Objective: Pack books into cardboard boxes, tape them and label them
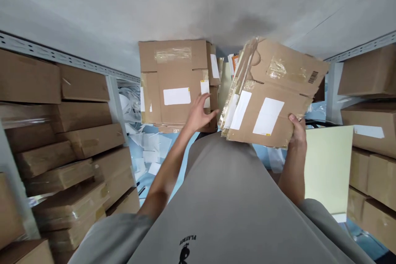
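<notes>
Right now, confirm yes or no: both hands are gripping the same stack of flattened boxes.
No. The right hand grips one stack of flattened boxes, while the left hand rests against a separate stack.

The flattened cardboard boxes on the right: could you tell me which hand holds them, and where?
The right hand holds the stack of flattened boxes by its lower right corner. The left hand rests open against another stack.

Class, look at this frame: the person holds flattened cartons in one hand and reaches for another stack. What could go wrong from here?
1. The right hand grips the tilted bundle of flattened cartons only at its lower edge; sheets could fan out and slide.
2. The left hand only touches the second carton stack at its edge, so it might tip.
3. Papers on the blue floor could cause a slip.
</notes>
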The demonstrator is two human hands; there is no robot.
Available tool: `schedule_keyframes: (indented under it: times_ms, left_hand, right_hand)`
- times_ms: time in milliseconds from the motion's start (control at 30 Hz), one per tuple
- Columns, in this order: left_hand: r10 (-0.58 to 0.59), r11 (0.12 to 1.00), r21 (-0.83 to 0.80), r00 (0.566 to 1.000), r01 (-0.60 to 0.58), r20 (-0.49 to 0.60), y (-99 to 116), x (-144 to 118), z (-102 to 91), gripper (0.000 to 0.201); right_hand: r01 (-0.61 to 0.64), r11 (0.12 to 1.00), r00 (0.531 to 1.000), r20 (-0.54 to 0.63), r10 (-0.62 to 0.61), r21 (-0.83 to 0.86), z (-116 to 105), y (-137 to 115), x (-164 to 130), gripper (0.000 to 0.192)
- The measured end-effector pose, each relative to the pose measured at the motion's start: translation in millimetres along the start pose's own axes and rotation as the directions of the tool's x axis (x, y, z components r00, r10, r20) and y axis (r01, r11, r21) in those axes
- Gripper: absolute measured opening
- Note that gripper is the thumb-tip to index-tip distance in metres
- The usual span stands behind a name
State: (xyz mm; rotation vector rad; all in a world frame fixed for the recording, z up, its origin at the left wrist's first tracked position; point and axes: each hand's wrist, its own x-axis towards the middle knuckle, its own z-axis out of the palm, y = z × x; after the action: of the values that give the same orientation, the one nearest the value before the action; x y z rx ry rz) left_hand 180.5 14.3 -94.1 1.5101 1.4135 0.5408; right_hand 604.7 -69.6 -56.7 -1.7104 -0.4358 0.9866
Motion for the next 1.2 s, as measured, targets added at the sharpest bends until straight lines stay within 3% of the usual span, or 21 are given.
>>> schedule_keyframes:
  times_ms: [33, 100, 167, 267, 367, 433, 500, 567, 633, 667, 800, 967, 1067, 1200]
  left_hand:
    - [-0.017, 0.986, 0.165, 0.999, 0.012, 0.028, -9.8, -4.7, -6.5, 0.114]
    - [-0.080, 0.916, 0.401, 0.993, 0.036, 0.092, -26.5, -11.4, -13.2, 0.130]
    - [-0.122, 0.854, 0.520, 0.982, 0.029, 0.145, -37.3, -15.5, -13.9, 0.121]
    - [-0.094, 0.842, 0.540, 0.982, -0.010, 0.164, -41.9, -23.0, -16.7, 0.101]
    - [-0.013, 0.880, 0.475, 0.998, -0.017, 0.060, -35.9, -37.0, -31.2, 0.085]
    - [0.035, 0.902, 0.430, 0.991, 0.025, -0.131, -27.8, -47.6, -44.8, 0.068]
    - [0.051, 0.925, 0.365, 0.923, 0.101, -0.382, -17.3, -55.2, -57.8, 0.051]
    - [0.018, 0.947, 0.264, 0.790, 0.183, -0.613, -5.6, -58.0, -69.0, 0.047]
    - [-0.030, 0.958, 0.170, 0.670, 0.232, -0.742, 5.5, -56.8, -78.6, 0.056]
    - [-0.039, 0.960, 0.146, 0.636, 0.237, -0.771, 10.2, -55.5, -82.8, 0.060]
    - [0.043, 0.974, 0.167, 0.596, 0.155, -0.802, 20.5, -52.8, -97.0, 0.064]
    - [0.082, 0.973, 0.180, 0.506, 0.147, -0.858, 16.8, -60.6, -111.9, 0.066]
    - [0.085, 0.976, 0.162, 0.430, 0.147, -0.899, 9.6, -66.8, -120.6, 0.067]
    - [0.067, 0.992, 0.101, 0.366, 0.073, -0.928, 1.1, -71.4, -126.2, 0.051]
  right_hand:
    - [0.021, 1.000, 0.999, -0.025, -0.021, 0.003, -5.7, -3.8, 0.4, 0.061]
    - [0.060, 0.998, 0.996, -0.060, -0.060, 0.003, -14.5, -12.9, 2.9, 0.059]
    - [0.090, 0.996, 0.994, -0.069, -0.089, 0.005, -18.9, -21.7, 7.3, 0.057]
    - [0.105, 0.994, 0.993, -0.051, -0.104, 0.021, -18.4, -29.9, 15.6, 0.056]
    - [0.097, 0.994, 0.995, -0.032, -0.096, 0.041, -14.4, -30.8, 24.6, 0.058]
    - [0.082, 0.995, 0.996, -0.025, -0.081, 0.049, -12.5, -29.3, 30.4, 0.062]
    - [0.072, 0.996, 0.997, -0.005, -0.072, 0.053, -12.3, -27.9, 35.8, 0.064]
    - [0.079, 0.995, 0.996, 0.023, -0.081, 0.055, -13.3, -27.6, 40.6, 0.063]
    - [0.092, 0.994, 0.995, 0.039, -0.094, 0.056, -15.0, -28.7, 45.0, 0.059]
    - [0.098, 0.994, 0.994, 0.039, -0.100, 0.057, -15.8, -29.5, 47.1, 0.058]
    - [0.110, 0.991, 0.993, 0.045, -0.113, 0.072, -19.1, -33.7, 54.9, 0.059]
    - [0.090, 0.992, 0.994, 0.057, -0.095, 0.090, -23.4, -36.6, 62.3, 0.062]
    - [0.100, 0.990, 0.990, 0.088, -0.109, 0.097, -25.6, -35.8, 64.6, 0.060]
    - [0.096, 0.991, 0.990, 0.093, -0.105, 0.091, -26.9, -33.5, 62.6, 0.060]
